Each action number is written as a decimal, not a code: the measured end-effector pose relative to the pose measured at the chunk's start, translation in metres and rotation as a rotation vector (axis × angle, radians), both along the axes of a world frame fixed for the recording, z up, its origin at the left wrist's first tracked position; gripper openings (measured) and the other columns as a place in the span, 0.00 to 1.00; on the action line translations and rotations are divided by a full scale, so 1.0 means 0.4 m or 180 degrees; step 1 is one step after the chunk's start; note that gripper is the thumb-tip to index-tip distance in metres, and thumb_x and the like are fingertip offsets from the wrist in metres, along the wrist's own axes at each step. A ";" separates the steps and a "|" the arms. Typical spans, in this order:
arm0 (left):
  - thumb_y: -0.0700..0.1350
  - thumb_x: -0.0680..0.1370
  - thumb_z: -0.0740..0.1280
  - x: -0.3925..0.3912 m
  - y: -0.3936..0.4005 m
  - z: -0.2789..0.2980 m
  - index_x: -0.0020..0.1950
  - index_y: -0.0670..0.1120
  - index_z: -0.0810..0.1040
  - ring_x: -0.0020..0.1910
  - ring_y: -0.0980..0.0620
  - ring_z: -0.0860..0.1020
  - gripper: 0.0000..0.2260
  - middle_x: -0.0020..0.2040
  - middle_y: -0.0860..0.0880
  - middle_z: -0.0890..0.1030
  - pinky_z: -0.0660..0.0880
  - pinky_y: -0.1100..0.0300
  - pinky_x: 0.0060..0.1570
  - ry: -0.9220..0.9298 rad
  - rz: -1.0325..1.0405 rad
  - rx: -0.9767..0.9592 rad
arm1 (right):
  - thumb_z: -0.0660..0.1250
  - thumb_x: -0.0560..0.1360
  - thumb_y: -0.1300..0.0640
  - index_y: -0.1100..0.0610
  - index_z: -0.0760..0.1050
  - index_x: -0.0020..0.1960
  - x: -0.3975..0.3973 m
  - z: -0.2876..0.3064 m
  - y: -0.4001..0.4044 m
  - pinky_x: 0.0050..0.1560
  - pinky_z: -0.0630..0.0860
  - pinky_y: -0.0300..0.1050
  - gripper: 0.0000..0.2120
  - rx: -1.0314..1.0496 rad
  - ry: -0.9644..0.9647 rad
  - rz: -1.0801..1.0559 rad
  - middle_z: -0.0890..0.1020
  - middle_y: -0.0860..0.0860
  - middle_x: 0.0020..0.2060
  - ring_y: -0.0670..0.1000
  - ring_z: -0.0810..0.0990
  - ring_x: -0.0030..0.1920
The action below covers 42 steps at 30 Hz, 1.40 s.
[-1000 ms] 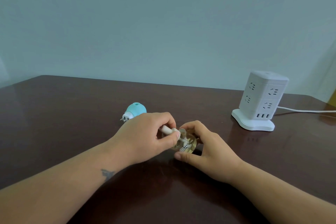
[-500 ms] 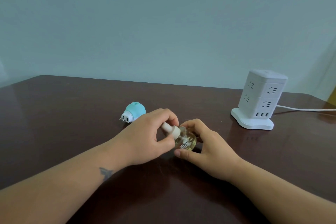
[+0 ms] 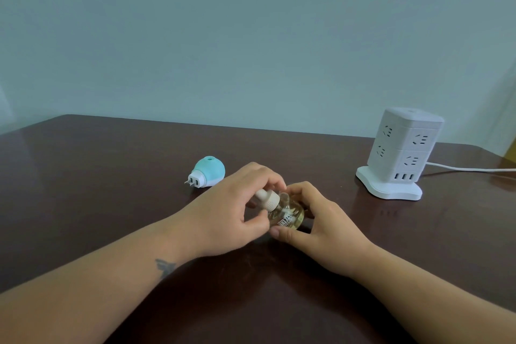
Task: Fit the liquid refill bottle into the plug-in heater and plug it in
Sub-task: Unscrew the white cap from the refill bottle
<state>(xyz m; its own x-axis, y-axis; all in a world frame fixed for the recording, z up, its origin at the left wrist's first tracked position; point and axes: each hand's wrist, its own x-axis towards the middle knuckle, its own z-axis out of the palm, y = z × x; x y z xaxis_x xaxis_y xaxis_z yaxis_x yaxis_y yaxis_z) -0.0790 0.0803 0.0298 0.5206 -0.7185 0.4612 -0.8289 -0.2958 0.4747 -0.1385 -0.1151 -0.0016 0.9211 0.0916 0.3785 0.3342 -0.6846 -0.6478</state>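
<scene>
I have one view only, from the head camera, so nothing is shared with a second one. It looks forward and down across the table (image 3: 83,176) toward the plain wall (image 3: 251,36) behind. It sits close: both forearms enter from the bottom edge and the hands meet just below centre. The wide lens bends the table's far edge. The heater (image 3: 208,176) lies left of centre, farther off, and the socket tower (image 3: 402,153) stands at the right, near the far edge
</scene>
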 end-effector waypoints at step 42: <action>0.66 0.72 0.63 0.035 0.010 -0.019 0.55 0.57 0.76 0.44 0.68 0.76 0.19 0.47 0.59 0.78 0.71 0.73 0.39 0.0312 0.0370 -0.0028 | 0.73 0.65 0.39 0.42 0.68 0.56 0.002 -0.001 0.003 0.48 0.75 0.32 0.24 0.0001 0.0037 0.0030 0.81 0.35 0.47 0.39 0.81 0.48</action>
